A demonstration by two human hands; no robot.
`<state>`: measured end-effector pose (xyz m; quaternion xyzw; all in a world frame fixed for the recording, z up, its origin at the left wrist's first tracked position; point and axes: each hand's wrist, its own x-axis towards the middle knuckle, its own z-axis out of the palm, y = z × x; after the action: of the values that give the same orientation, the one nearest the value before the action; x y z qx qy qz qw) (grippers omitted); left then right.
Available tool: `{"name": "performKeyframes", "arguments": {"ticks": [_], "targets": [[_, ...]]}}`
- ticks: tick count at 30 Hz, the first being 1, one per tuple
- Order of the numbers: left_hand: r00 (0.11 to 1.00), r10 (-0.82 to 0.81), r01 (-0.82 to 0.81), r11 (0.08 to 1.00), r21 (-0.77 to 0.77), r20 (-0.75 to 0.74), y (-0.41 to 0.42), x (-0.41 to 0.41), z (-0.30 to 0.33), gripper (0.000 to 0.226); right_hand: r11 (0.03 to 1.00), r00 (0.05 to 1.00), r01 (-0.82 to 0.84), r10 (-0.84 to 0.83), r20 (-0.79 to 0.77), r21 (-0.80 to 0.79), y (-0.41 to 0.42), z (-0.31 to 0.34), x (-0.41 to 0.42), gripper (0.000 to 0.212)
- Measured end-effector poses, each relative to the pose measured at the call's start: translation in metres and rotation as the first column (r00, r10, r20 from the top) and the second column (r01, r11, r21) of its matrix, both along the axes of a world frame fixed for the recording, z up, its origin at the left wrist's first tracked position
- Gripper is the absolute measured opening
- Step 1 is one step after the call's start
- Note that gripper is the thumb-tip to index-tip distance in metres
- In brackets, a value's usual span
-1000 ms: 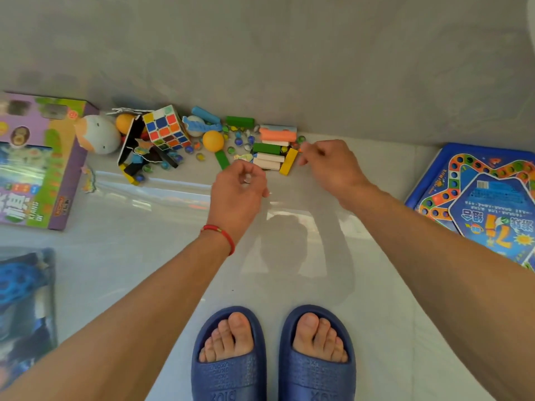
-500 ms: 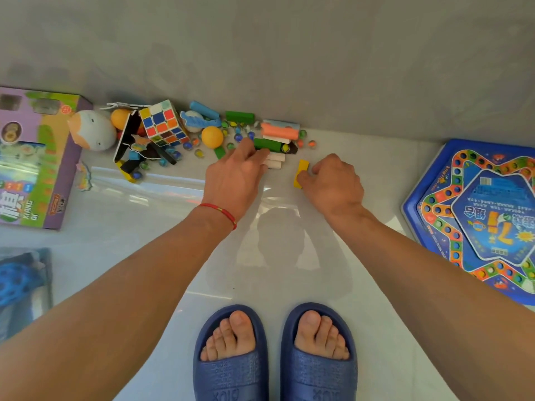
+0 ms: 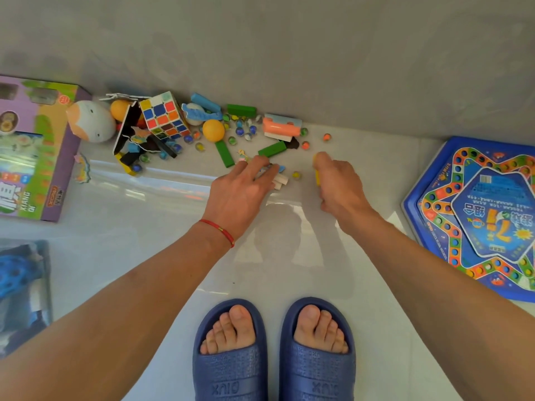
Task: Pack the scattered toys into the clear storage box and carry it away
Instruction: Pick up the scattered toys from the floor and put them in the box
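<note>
Scattered toys lie along the wall: a Rubik's cube (image 3: 163, 115), an orange ball (image 3: 213, 130), green blocks (image 3: 224, 153), an orange-and-blue block stack (image 3: 280, 127) and several marbles. The clear storage box shows only as a faint glossy rim (image 3: 139, 183) on the floor in front of the toys. My left hand (image 3: 240, 195) reaches over that rim, its fingers curled round the white blocks (image 3: 280, 180). To its right, my right hand (image 3: 340, 185) grips a yellow block (image 3: 317, 177), which is mostly hidden by the fingers.
A purple toy carton (image 3: 34, 146) lies at the left, with a white-and-orange egg figure (image 3: 91, 121) beside it. A blue board-game box (image 3: 477, 215) is at the right and a blue perforated toy (image 3: 17, 273) at the lower left. My slippered feet (image 3: 273, 351) stand below.
My left hand has drawn the white blocks away from the pile toward the box rim. My right hand has taken hold of the yellow block, and some marbles have scattered.
</note>
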<state>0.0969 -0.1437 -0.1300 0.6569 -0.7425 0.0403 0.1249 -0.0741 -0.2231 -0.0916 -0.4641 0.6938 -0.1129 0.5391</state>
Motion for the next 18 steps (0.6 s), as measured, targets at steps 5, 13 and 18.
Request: {"name": "performKeyframes", "arguments": {"ticks": [5, 13, 18], "targets": [[0.997, -0.061, 0.063, 0.997, -0.046, 0.049, 0.001, 0.007, -0.011, 0.031, 0.915, 0.721, 0.205, -0.381, 0.579, 0.347, -0.002, 0.011, -0.021, 0.025], [0.966, -0.172, 0.185, 0.981, -0.051, 0.192, -0.011, 0.011, -0.005, 0.019, 0.876, 0.947, -0.317, 0.27, -0.174, -0.365, 0.021, -0.009, -0.032, 0.023], [0.955, -0.219, 0.236, 0.969, -0.069, 0.2, -0.011, 0.008, -0.002, 0.02, 0.669, 0.779, -0.625, 0.506, -0.369, -0.402, 0.067, -0.019, -0.042, 0.027]]}}
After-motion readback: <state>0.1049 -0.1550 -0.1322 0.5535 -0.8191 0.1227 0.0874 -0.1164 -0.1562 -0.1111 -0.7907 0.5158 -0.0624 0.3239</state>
